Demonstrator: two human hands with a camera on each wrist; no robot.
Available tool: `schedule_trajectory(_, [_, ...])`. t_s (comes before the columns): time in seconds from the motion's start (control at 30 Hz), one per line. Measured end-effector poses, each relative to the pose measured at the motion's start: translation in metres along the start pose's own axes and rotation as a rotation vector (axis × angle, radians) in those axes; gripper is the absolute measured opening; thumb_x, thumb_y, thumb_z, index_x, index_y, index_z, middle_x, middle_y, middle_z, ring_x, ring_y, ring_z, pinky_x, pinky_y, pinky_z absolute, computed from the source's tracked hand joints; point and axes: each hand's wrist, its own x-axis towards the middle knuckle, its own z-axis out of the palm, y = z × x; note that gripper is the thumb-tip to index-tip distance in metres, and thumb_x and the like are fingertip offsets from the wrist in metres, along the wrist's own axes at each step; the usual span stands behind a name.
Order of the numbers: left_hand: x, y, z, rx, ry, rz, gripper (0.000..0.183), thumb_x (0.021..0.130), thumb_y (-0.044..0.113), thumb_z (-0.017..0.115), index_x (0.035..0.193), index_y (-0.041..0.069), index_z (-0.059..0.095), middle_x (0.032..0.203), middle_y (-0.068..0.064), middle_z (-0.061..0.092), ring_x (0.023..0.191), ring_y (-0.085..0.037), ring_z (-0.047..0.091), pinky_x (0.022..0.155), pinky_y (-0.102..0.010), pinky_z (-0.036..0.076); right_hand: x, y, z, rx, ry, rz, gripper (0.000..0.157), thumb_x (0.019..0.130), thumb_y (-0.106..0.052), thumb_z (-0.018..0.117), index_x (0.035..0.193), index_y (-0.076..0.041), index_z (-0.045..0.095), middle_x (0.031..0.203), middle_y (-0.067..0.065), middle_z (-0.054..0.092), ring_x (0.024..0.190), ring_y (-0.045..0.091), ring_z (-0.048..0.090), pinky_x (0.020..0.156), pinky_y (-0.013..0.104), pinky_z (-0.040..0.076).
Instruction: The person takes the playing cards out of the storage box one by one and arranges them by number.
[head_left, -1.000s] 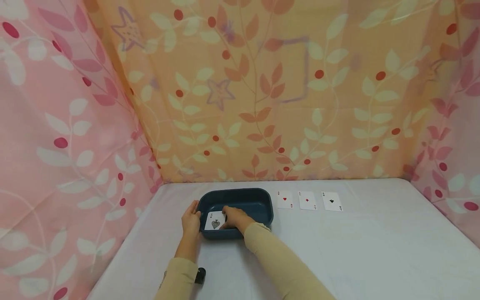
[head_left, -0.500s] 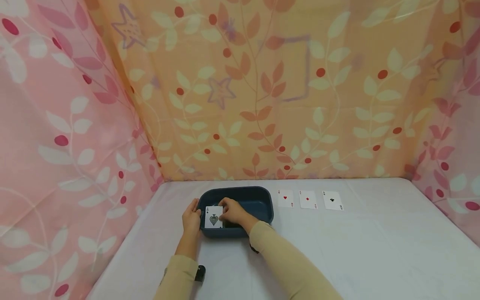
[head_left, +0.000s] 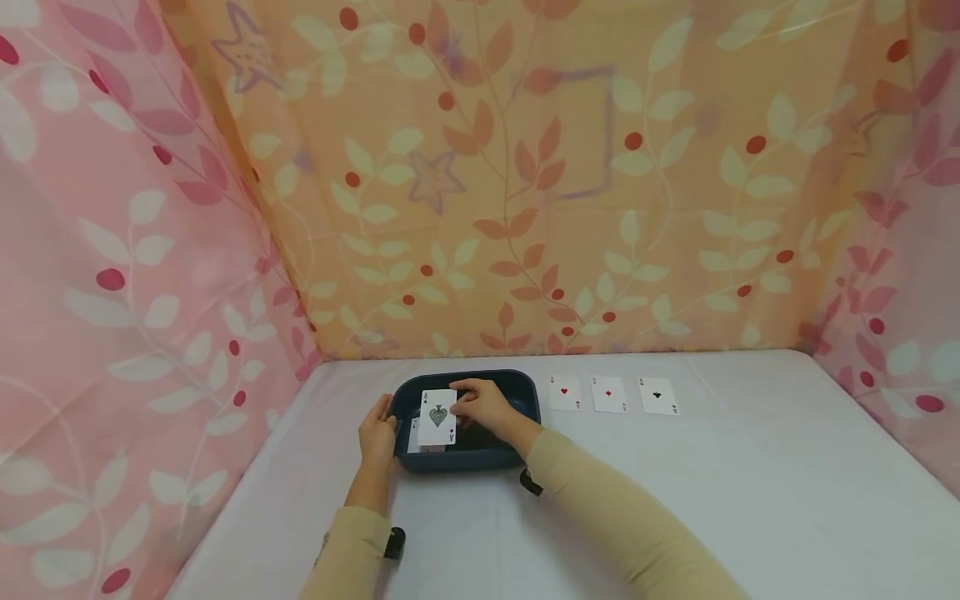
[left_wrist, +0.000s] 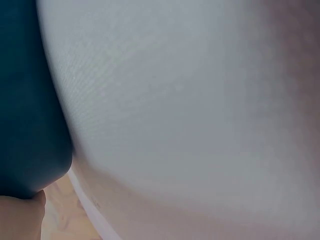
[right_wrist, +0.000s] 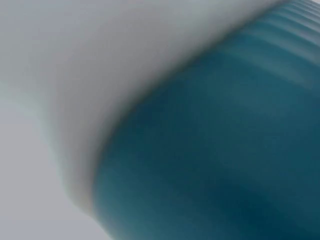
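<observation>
My right hand [head_left: 487, 410] pinches an ace of spades playing card [head_left: 437, 417] by its right edge. The card is held upright and face toward me, over the left part of a dark blue rectangular tub [head_left: 468, 461]. Under it, more white cards [head_left: 412, 437] lie in the tub, mostly hidden. At the tub's left end my left hand [head_left: 377, 435] holds the wall, thumb at the rim and fingers along the outside. The tub's wall also fills the left of the left wrist view, and a blurred blue wall [right_wrist: 200, 150] fills much of the right wrist view.
To the right of the tub, three cards lie face up in a row: ace of hearts [head_left: 564, 393], ace of diamonds [head_left: 609, 395] and ace of clubs [head_left: 658, 396]. A white cloth [head_left: 675, 492] covers the table. Patterned orange and pink curtains [head_left: 510, 183] stand behind and at the sides.
The right hand has lifted the ace of spades up from the pile in the tub, uncovering cards beneath. The left hand keeps its place at the tub's left end.
</observation>
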Motion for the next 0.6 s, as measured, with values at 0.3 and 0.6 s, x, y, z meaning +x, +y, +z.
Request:
schedule_trajectory(0.3, [-0.002,0.004,-0.005,0.006,0.005,0.007,0.054,0.096,-0.015,0.031,0.149,-0.006,0.027,0.153,-0.019,0.03,0.143,-0.029,0.026,0.116,-0.039,0.019,-0.012,-0.014,-0.022,0.061,0.062,0.095,0.047,0.087,0.006,0.066,0.133,0.007,0.054,0.084,0.011,0.071,0.058,0.012,0.06,0.059,0.028,0.056])
schedule_trajectory(0.6, [-0.005,0.006,-0.002,-0.021,-0.013,-0.023,0.054,0.097,-0.014,0.029,0.15,-0.004,0.025,0.155,-0.017,0.028,0.143,-0.027,0.025,0.116,-0.038,0.019,-0.027,-0.016,-0.047,0.08,0.098,0.106,0.048,0.087,0.007,0.066,0.133,0.008,0.053,0.077,0.006,0.068,0.058,0.012,0.06,0.058,0.028,0.056])
